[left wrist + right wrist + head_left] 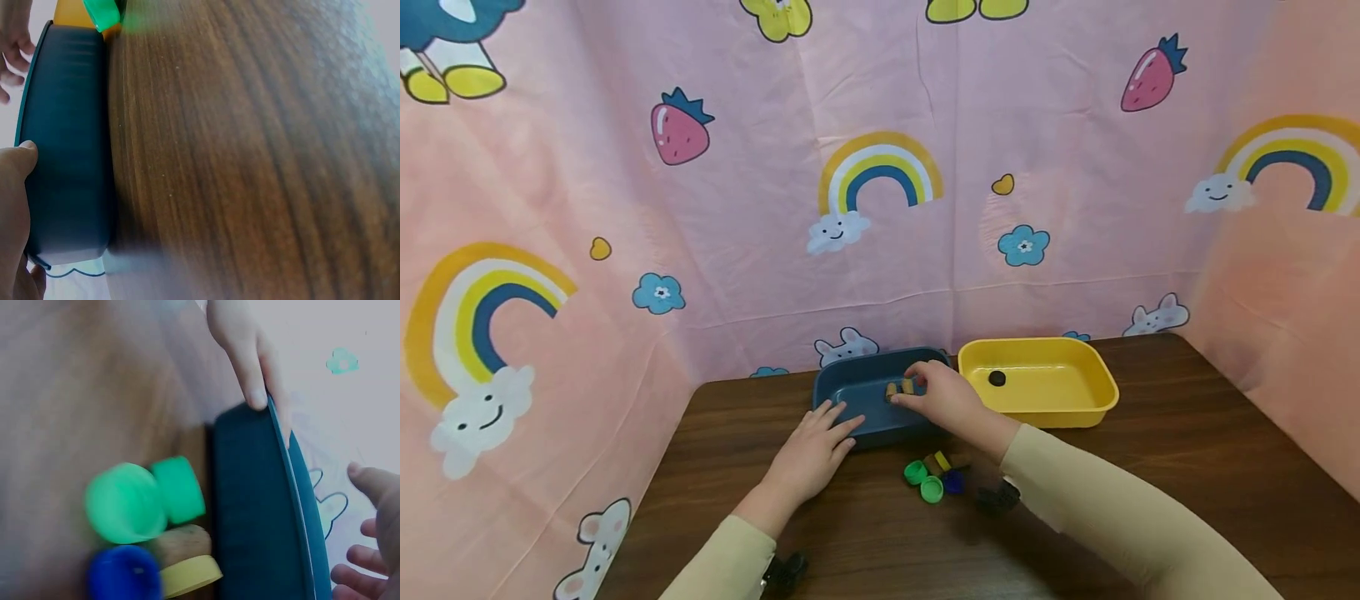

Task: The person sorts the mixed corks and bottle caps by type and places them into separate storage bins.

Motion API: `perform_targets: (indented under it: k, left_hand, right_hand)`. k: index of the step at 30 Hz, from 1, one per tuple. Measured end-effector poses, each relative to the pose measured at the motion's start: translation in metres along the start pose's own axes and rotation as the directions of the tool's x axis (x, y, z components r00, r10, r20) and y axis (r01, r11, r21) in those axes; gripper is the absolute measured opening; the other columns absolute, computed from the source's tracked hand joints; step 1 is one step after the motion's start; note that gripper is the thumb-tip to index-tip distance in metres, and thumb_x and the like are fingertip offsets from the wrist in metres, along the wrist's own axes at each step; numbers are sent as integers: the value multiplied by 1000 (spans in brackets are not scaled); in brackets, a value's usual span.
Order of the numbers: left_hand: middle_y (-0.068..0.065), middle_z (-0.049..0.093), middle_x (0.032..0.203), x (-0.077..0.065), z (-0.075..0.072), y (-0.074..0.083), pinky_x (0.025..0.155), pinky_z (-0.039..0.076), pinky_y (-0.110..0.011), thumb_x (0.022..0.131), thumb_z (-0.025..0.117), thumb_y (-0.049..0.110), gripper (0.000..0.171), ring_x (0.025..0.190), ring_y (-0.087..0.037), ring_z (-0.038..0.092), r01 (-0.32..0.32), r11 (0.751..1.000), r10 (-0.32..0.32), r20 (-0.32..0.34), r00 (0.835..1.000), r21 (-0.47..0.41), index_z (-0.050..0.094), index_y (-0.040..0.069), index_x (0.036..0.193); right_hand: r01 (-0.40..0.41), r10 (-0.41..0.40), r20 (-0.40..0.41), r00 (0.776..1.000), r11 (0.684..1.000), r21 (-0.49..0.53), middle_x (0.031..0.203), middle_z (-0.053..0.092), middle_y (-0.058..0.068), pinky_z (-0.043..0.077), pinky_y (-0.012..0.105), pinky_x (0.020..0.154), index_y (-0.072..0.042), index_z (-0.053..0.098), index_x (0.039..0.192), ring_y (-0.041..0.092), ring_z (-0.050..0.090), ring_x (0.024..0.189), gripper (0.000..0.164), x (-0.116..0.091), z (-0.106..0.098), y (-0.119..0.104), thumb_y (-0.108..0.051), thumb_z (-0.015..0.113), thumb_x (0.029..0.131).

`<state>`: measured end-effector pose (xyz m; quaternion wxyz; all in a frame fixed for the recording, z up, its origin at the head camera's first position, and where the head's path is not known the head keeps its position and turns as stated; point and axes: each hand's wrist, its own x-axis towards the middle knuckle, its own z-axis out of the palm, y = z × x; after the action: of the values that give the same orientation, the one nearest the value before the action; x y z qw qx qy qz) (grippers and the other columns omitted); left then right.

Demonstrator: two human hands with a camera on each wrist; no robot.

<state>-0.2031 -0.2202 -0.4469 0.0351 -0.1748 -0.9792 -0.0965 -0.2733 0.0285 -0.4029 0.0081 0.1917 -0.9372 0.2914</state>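
A dark blue tray (880, 429) stands at the back of the table. My left hand (808, 454) holds its near left rim, the thumb (255, 394) on the outer wall and the fingers reaching over the edge inside. Over the tray's right part is my right hand (947, 398), palm turned to the left. In the right wrist view its thumb (369, 478) and fingers (359, 578) stand apart with nothing visible between them. Two small brown cork-like pieces (907, 386) show in the tray right at these fingertips in the head view.
A yellow tray (1037, 418) stands to the right, with a small black round piece (997, 378) inside. In front of the blue tray lie green caps (932, 489), a blue cap (953, 482), a yellow cap (942, 460) and brown pieces (931, 464). A patterned pink cloth (880, 283) hangs behind.
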Motion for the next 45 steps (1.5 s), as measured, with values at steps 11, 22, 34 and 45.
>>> perform_targets:
  k: [11, 22, 34, 45]
  left_hand:
    - [-7, 37, 157, -3, 1, 0, 120, 19, -53, 104, 53, 34, 44, 149, -31, 23, 8, 1000, -8, 0, 1000, -22, 50, 28, 148]
    - [-9, 37, 157, -1, 3, -6, 120, 18, -54, 104, 51, 36, 45, 149, -32, 22, -7, 1000, 7, -9, 1000, -17, 49, 29, 148]
    - [-9, 37, 157, -1, 4, -3, 120, 19, -54, 104, 52, 36, 45, 149, -32, 22, -9, 999, 9, -8, 1000, -32, 50, 29, 148]
    - [-8, 37, 157, -2, 4, -3, 120, 19, -54, 104, 52, 36, 44, 149, -31, 22, -11, 1000, 10, -17, 1000, -24, 50, 29, 148]
  right_hand:
    - [109, -107, -30, 994, 991, 76, 104, 61, -6, 54, 33, 81, -19, 68, 119, 11, 57, 92, 50, -73, -9, 11, -54, 75, 84]
    - [83, -80, -40, 996, 994, 77, 101, 63, -2, 54, 40, 82, -20, 70, 109, 17, 60, 92, 41, -106, -8, 33, -47, 81, 80]
    - [-34, 33, 21, 999, 999, 5, 94, 63, -3, 53, 35, 74, -16, 71, 106, 12, 58, 81, 39, -97, -7, 43, -46, 78, 83]
    - [-118, 132, 110, 985, 985, -128, 81, 63, -5, 53, 34, 70, -16, 70, 93, 12, 54, 71, 37, -78, -1, 54, -51, 74, 85]
